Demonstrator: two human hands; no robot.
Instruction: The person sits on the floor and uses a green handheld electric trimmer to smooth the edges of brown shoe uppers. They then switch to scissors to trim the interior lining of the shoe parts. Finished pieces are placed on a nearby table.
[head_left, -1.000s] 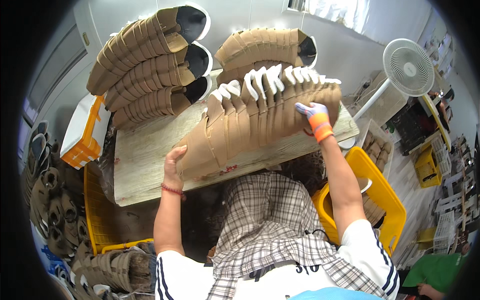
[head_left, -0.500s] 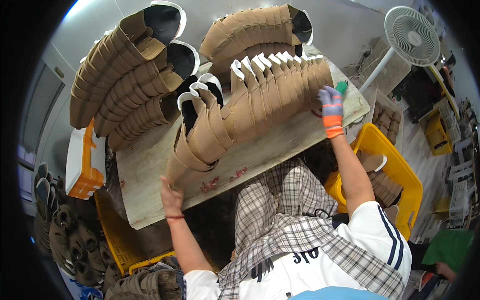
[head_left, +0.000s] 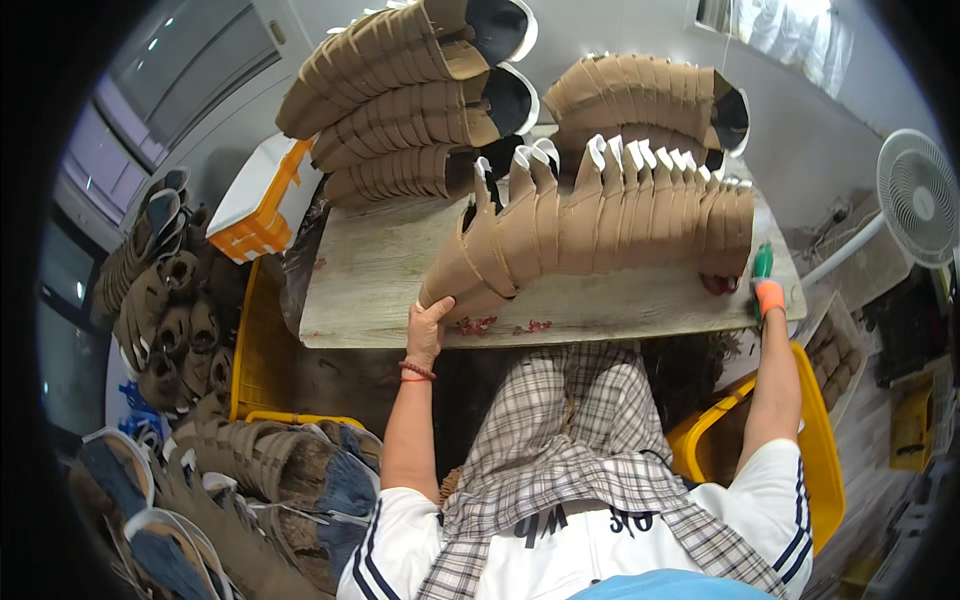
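A long row of nested brown shoe uppers (head_left: 640, 225) with white-lined tongues lies across the table. My bare left hand (head_left: 430, 325) pinches the nearest upper at the row's left end, thumb on top. At the table's right edge is my right hand (head_left: 769, 297), in an orange-cuffed glove, right beside a green handle-like object (head_left: 763, 262). Its fingers are mostly hidden, so whether it grips that object does not show. A dark red looped thing, perhaps scissor handles (head_left: 718, 284), lies partly under the row's right end.
Stacked uppers (head_left: 390, 115) stand at the back left, with another stack (head_left: 640, 100) at the back right. Yellow crates (head_left: 818, 440) flank my legs. An orange-and-white box (head_left: 262, 200) adjoins the table's left side; a white fan (head_left: 915, 200) stands right. More footwear piles up at lower left.
The view has turned, moving the table up and to the right in it. My right hand has come down along the right end, next to the green object. My left hand stays on the row's end.
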